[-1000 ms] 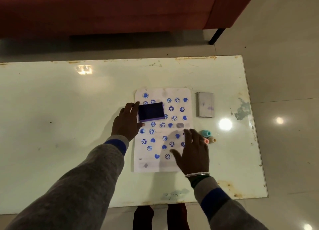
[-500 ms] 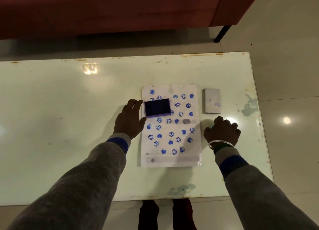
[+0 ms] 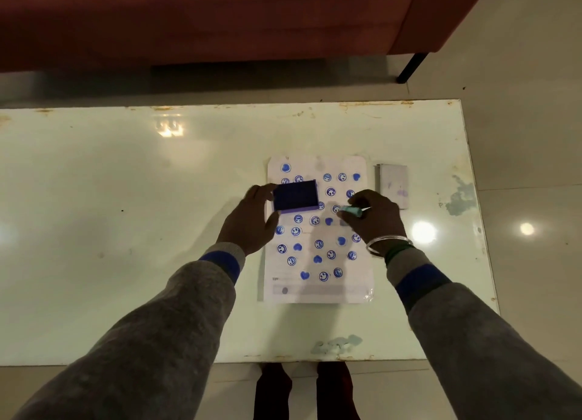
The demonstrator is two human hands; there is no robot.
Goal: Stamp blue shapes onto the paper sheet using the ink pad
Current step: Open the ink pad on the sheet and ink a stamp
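Note:
A white paper sheet (image 3: 318, 287) lies on the table, covered with several blue smiley and heart prints. The dark blue ink pad (image 3: 295, 195) rests on the sheet's upper left part. My left hand (image 3: 248, 221) grips the pad's left edge between thumb and fingers. My right hand (image 3: 374, 219) hovers over the sheet's right side, shut on a small teal stamp (image 3: 352, 211) that points left toward the pad. The stamp's printing face is hidden.
The glossy white table (image 3: 126, 230) has chipped edges; its right edge runs near my right arm. The ink pad's grey lid (image 3: 392, 185) lies just right of the sheet. A red sofa (image 3: 220, 19) stands beyond the far edge. Feet show below the near edge.
My right hand moved off the sheet to the stamps at its right, picked up the teal stamp, and came back over the sheet. My left hand stayed on the ink pad.

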